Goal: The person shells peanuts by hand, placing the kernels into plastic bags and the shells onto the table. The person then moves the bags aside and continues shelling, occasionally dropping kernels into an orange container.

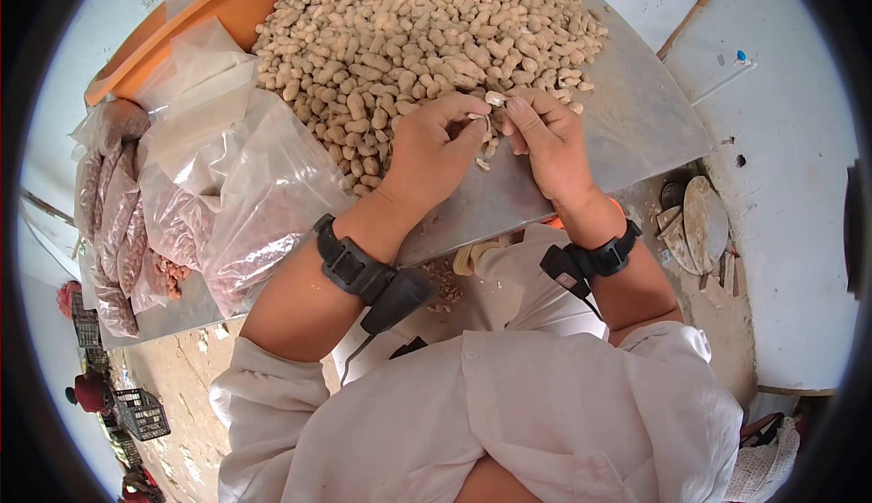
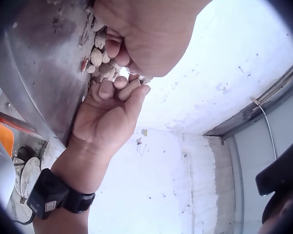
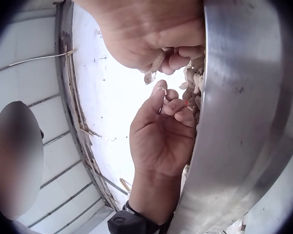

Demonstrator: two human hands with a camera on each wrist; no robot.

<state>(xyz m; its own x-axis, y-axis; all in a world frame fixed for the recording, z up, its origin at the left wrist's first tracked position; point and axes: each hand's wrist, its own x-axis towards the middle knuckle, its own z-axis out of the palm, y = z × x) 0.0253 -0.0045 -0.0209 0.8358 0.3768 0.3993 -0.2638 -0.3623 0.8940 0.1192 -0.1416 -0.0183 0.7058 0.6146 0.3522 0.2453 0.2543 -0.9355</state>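
Note:
A big heap of unshelled peanuts (image 1: 427,31) covers the metal table (image 1: 636,122). At its near edge both hands meet over the heap. My right hand (image 1: 513,108) pinches a pale peanut (image 1: 495,98) between thumb and fingers; the left wrist view shows the same peanut (image 2: 129,89) in that right hand (image 2: 112,112). My left hand (image 1: 474,117) pinches a bit of peanut shell (image 1: 477,118) right beside it, fingers curled. In the right wrist view the left hand (image 3: 166,131) lies below the right hand (image 3: 151,34), with shell pieces (image 3: 155,66) between them. A loose fragment (image 1: 482,164) lies under the hands.
Clear plastic bags of reddish shelled peanuts (image 1: 227,194) crowd the table's left side, in front of an orange basin (image 1: 209,4). Broken shells litter the ground (image 1: 445,285) under the table's edge. Black crates (image 1: 141,412) stand at lower left. A white wall (image 1: 790,185) rises on the right.

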